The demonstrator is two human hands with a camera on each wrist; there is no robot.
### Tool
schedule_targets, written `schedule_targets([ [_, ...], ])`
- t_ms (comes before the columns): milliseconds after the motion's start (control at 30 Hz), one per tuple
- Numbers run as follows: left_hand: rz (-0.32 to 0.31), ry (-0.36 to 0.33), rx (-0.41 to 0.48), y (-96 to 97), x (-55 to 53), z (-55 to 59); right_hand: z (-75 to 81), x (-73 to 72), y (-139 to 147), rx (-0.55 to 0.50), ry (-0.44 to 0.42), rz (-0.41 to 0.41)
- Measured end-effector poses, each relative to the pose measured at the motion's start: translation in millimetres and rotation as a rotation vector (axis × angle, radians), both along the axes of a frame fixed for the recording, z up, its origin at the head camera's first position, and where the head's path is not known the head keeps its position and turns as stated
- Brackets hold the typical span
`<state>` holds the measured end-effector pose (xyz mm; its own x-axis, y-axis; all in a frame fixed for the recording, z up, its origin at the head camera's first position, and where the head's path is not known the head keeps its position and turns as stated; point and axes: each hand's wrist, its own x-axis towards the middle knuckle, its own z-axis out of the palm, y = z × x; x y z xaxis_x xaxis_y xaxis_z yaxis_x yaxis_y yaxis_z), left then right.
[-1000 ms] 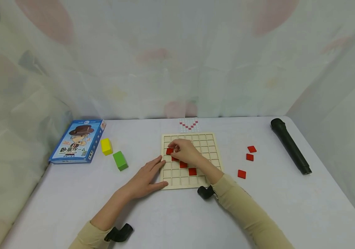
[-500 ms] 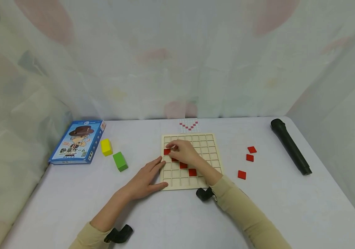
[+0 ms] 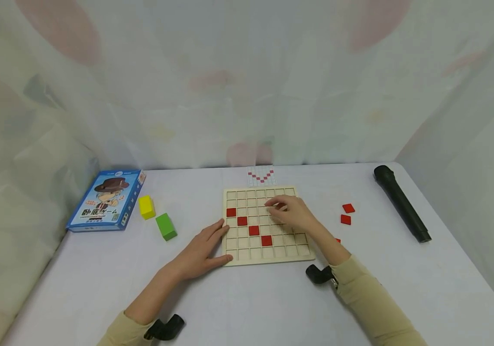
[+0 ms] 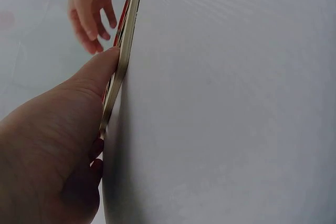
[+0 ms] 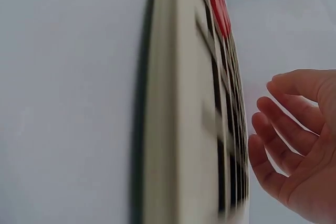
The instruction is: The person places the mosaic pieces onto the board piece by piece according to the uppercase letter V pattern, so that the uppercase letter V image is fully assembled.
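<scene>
A pale wooden grid board (image 3: 285, 252) lies on the white table. Red square tiles sit in its cells in a diagonal, from an upper tile (image 3: 231, 212) at the left edge down to a lower one (image 3: 266, 240) near the middle. My left hand (image 3: 199, 251) rests at the board's left edge, fingers straight and thumb touching the near-left corner. Above the right half of the board hovers my right hand (image 3: 292, 212), its fingers loosely bent. In the right wrist view the same hand (image 5: 294, 135) has nothing between thumb and fingers.
Behind the board lies a small pattern card (image 3: 261, 176). Loose red tiles (image 3: 346, 219) and a black flashlight-like cylinder (image 3: 401, 204) are at the right. A blue game box (image 3: 106, 199), a yellow block (image 3: 146, 207) and a green block (image 3: 166, 227) lie at the left.
The red tile at the board's left edge was slid left into its cell. My right hand has then let go and moved right over the board. The left hand has stayed in place.
</scene>
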<state>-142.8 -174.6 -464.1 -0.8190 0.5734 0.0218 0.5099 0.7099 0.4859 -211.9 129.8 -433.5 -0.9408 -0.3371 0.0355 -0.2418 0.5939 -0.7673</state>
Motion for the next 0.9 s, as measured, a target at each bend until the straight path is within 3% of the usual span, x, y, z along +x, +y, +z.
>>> schedule_targets([
  [267,0.000,0.001,0.006,-0.6,0.0,0.3,-1.0,8.7,56,0.062,-0.012,-0.090],
  [500,-0.003,-0.002,0.007,-0.5,-0.6,-0.6,2.1,14.8,98,0.123,0.034,-0.158],
  [633,-0.003,-0.003,0.008,-0.5,-0.5,-0.8,4.1,15.7,123,0.155,0.053,-0.237],
  [767,0.001,-0.006,0.008,-0.8,-0.4,-1.1,6.8,17.2,145,0.180,0.014,-0.307],
  [900,-0.001,-0.006,0.008,-0.8,-0.4,-0.8,5.7,17.2,159,0.202,-0.045,-0.315],
])
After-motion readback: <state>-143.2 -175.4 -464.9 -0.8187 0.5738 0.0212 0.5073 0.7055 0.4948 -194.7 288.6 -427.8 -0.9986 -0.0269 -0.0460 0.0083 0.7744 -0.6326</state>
